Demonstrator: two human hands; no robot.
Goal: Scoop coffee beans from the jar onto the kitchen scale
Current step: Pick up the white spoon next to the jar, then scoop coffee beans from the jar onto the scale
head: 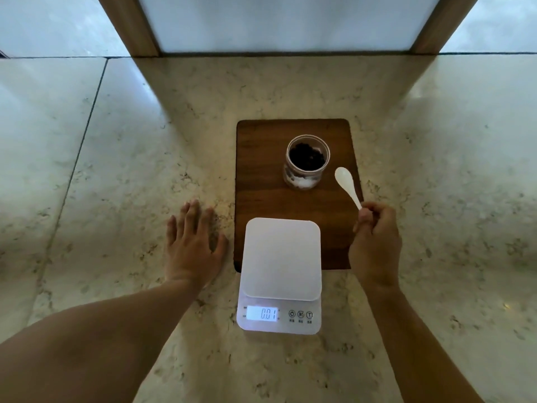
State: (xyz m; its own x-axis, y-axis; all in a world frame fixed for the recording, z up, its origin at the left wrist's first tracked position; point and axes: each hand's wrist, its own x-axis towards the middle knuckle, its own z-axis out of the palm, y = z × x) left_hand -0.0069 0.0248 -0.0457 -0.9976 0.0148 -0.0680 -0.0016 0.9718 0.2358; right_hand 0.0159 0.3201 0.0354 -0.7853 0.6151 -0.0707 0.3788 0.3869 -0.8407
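White scale was bare, no beans moved yet

White and clean, the top of the kitchen scale point(281, 257) had not one bean on it. Its little lit screen point(262, 313) read close to zero. So the real work looked like it had not started.

The right hand point(374, 242) was closed around the end of a small white spoon point(347, 186). The spoon's bowl pointed up and away, just beside the jar point(307, 161) but not in it. The bowl looked empty.

The jar stood open, with no lid to be seen, on the far part of a dark wooden board point(261, 170). The dark coffee beans point(306, 158) were inside it. The scale sat nearer to the person, partly on the board and partly on the pale stone counter point(116, 170).

The left hand point(193, 242) lay flat on the counter, fingers spread wide, holding nothing. It was to the left of the scale and not touching it.

What was ready: the spoon was in hand, the jar was open and the scale was on. What was left: dip the spoon in the jar, lift out beans and tip them onto the white top.
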